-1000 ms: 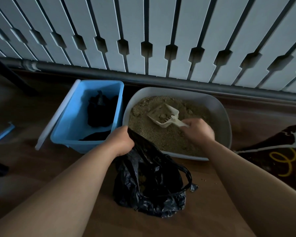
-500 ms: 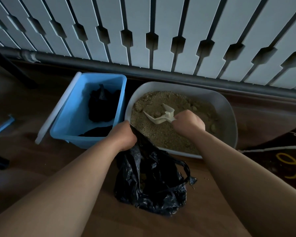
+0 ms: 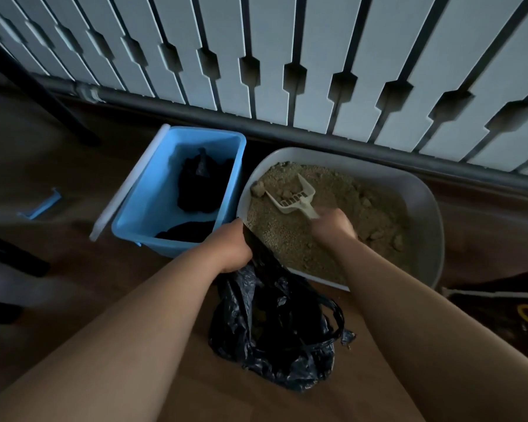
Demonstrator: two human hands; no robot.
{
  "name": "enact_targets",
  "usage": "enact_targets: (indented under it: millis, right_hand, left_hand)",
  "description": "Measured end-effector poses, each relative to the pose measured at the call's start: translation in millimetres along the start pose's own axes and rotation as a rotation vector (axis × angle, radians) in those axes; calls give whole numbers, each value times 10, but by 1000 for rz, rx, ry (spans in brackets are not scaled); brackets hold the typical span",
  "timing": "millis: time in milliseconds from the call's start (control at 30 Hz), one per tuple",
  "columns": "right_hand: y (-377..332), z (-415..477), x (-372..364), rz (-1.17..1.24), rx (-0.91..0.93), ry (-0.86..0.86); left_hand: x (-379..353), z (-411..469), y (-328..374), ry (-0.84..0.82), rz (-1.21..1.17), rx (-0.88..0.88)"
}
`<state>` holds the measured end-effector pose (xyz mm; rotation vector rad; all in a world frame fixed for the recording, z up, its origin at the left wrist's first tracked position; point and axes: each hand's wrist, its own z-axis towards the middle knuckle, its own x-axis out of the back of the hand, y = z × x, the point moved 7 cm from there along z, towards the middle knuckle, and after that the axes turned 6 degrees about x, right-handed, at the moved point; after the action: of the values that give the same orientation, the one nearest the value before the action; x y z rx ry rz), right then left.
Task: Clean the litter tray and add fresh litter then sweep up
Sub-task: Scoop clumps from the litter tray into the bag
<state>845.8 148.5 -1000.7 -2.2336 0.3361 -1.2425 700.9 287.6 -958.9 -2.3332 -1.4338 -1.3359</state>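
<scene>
Currently on the floor: grey litter tray, full of litter, beside a blue bin. Right hand, fingers curled round a slotted scoop carrying clumps. Left hand grips a black bag at the tray's rim. Dark mat, yellow marking unreadable.

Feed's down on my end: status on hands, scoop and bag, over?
Left hand grips bag edge at tray rim. Right hand grips scoop, clumps in it, low over litter. No obstacle between scoop and bag.
</scene>
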Motion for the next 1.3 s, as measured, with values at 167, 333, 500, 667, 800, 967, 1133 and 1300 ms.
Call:
enact_targets:
  millis: [167, 333, 500, 667, 800, 967, 1133, 1300]
  right_hand:
    - [131, -149, 94, 29, 11, 2]
    - [135, -252, 263, -192, 62, -17]
    - [-34, -282, 281, -356, 124, -21]
    - [-207, -267, 124, -417, 169, -8]
    - [-220, -160, 88, -537, 179, 12]
    - [-130, -1, 96, -570, 209, -66]
    - [-25, 61, 80, -474, 222, -98]
    - [102, -50, 28, -387, 220, -123]
  left_hand:
    - [-12, -111, -28, -44, -25, 32]
    - [19, -219, 6, -51, -65, 59]
    - [40, -193, -45, -33, -57, 91]
    - [21, -110, -8, -75, 17, 117]
    - [27, -35, -8, -78, 61, 100]
    - [19, 1, -35, -84, 57, 61]
    - [22, 12, -59, -98, 24, 42]
    - [17, 9, -83, -114, 13, 29]
